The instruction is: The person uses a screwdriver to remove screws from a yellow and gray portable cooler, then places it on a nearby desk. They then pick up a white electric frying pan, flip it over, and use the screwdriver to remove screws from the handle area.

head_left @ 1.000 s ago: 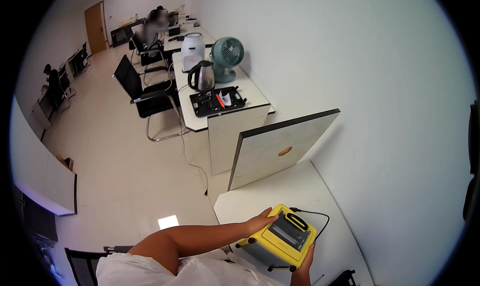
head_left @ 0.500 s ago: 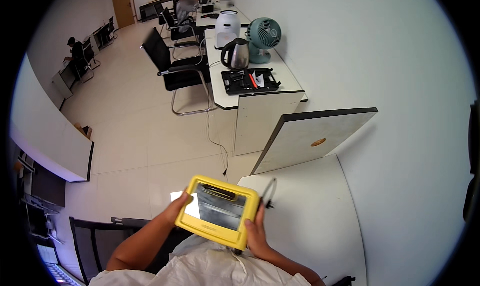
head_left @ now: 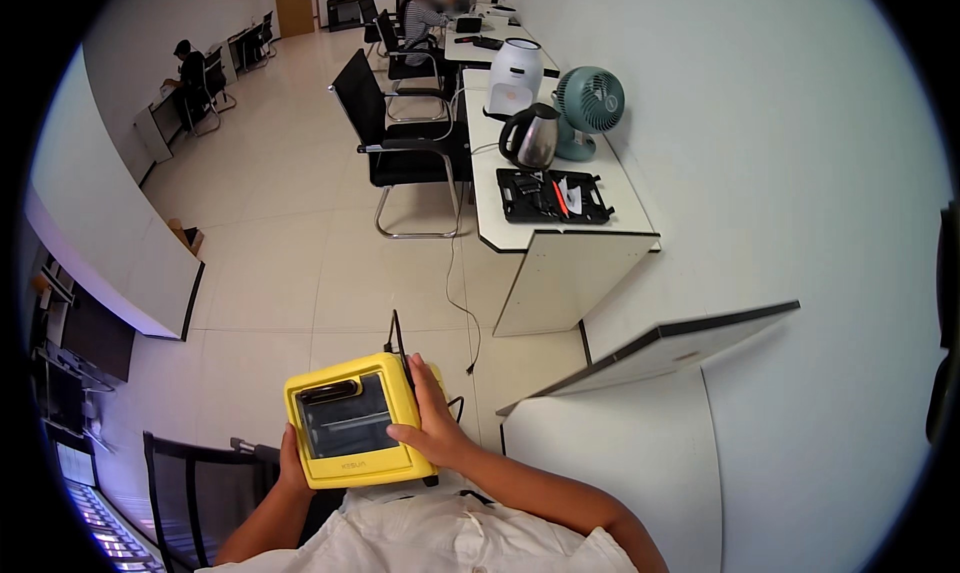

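Between my two hands is a small yellow toaster oven (head_left: 350, 467), held up in front of my body. Its dark glass door with a black handle shows to me. My left hand (head_left: 291, 463) grips the lower left side, its fingers partly hidden behind the oven. My right hand (head_left: 437, 421) is wrapped round the right side, thumb on the front frame and fingers along the side. A black cord (head_left: 396, 335) loops up behind the oven's top right corner.
A white desk top (head_left: 620, 463) with an upright divider (head_left: 680, 348) is at my right. Further off, a desk carries a kettle (head_left: 535, 138), a green fan (head_left: 590, 103), a white appliance (head_left: 515, 78) and an open black tool case (head_left: 552, 195). Black chairs (head_left: 410, 153) and two seated people are beyond.
The oven has swung left, away from the white desk top, and its right side now shows. My right hand has shifted higher along that side. The whole view has turned too.
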Motion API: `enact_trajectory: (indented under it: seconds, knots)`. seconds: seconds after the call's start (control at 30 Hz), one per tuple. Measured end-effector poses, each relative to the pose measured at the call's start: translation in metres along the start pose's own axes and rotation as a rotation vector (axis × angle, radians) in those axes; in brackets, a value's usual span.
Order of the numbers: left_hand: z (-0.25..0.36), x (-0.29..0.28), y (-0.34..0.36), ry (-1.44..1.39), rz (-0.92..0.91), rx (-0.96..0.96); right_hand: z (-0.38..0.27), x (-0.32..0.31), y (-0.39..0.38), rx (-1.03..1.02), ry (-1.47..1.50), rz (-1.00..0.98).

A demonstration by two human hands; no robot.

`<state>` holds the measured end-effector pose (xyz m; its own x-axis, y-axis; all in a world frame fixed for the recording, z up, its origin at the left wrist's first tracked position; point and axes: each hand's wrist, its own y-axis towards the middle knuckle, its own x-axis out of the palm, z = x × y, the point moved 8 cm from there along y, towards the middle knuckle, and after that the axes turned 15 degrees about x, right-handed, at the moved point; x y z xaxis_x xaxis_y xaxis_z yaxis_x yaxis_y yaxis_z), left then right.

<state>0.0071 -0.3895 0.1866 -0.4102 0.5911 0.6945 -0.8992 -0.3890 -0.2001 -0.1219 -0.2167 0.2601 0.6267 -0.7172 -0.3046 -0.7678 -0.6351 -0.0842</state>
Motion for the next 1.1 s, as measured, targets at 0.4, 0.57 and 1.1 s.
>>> enact_trajectory:
  seconds: [0.4, 0.57, 1.1]
  knots:
    - [0.014, 0.005, 0.292, 0.067, -0.04, -0.009, 0.048, -0.056, 0.268, 0.329, 0.518, -0.057]
    - [0.068, 0.031, 0.387, 0.212, -0.179, 0.029, 0.033, -0.069, 0.345, 0.467, 0.687, 0.014]
    - [0.09, 0.164, 0.641, 0.203, -0.24, -0.014, 0.019, -0.228, 0.579, 0.403, 0.765, 0.083]
